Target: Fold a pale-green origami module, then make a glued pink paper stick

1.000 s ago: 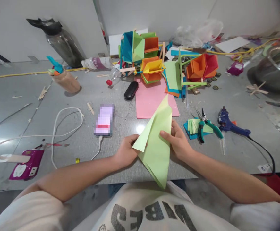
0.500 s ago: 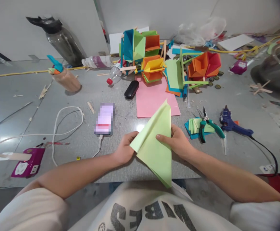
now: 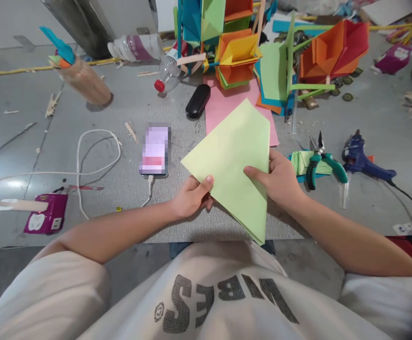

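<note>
Holding the green paper [image 3: 237, 141] between them, the left hand [image 3: 193, 196] and the right hand [image 3: 281, 177] are positioned above the near side of the table [image 3: 170, 229]. Clock directions are read from the centre of the green paper, with 12 o'clock toward the far side of the table.

Left hand: located at 8 o'clock. Thumb lies on the upper face, near the lower-left edge; fingers pass beneath. Grip is closed to the thickness of the paper. Right hand: located at 3 o'clock. Thumb is laid across the upper face; fingers sit behind the right edge, partly hidden. Grip is likewise closed on the paper.

Green paper: folded, with more than one layer visible along its lower edge. One corner points to 12 o'clock and overlaps the pink sheet [image 3: 218, 111] in view; another points to 9 o'clock.

Surrounding items: black case [image 3: 197, 101] at 11 o'clock; phone [image 3: 155, 151], with its white cable [image 3: 151, 186] attached, at 9 o'clock; pliers [image 3: 328, 163] at 3 o'clock, resting on small green papers [image 3: 299, 163]; blue glue gun [image 3: 357, 153] farther out at 3 o'clock; yellow and orange folded paper [image 3: 237, 52] at 12 o'clock.
</note>
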A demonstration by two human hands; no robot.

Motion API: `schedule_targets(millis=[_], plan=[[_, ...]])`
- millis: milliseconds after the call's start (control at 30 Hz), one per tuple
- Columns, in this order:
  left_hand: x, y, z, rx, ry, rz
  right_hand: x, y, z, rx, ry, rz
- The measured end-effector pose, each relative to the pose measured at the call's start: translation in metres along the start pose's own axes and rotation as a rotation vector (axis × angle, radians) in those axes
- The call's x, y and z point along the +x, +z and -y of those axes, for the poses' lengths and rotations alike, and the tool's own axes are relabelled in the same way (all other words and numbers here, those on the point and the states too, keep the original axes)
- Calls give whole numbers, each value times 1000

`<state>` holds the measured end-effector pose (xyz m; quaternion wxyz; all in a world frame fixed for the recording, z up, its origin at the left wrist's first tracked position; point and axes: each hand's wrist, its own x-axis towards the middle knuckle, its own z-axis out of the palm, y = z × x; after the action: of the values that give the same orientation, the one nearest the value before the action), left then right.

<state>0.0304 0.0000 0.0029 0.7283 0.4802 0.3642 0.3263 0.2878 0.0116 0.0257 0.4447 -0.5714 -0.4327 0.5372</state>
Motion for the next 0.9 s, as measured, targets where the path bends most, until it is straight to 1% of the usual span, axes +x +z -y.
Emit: schedule_targets(millis=[67, 167, 300, 367, 433, 567, 667, 767, 833, 900], plan=[[0, 1, -2, 27, 17, 40, 0, -1, 0, -39, -26, -22], [0, 3, -5, 84, 25, 39, 0, -1, -2, -83, -51, -27], [-3, 4, -8, 155, -80, 35, 0, -2, -3, -66, -45, -22], [-3, 4, -9, 174, -112, 0, -1, -2, -2, -24, -31, -6], [-3, 4, -10, 159, -113, -63, -2, -2, -2, 17, -1, 39], [-3, 5, -10, 116, -87, -187, -4, -2, 0, 28, 60, 158], [-3, 5, -11, 117, -31, -242, -6, 0, 1, 26, 75, 203], [-4, 4, -9, 101, -11, -251, -8, 2, 2, 45, 61, 200], [-4, 4, -6, 69, -3, -236, -9, 4, 2, 45, 48, 198], [-4, 4, -2, 32, 39, -205, -10, 6, 1, 40, 40, 208]])
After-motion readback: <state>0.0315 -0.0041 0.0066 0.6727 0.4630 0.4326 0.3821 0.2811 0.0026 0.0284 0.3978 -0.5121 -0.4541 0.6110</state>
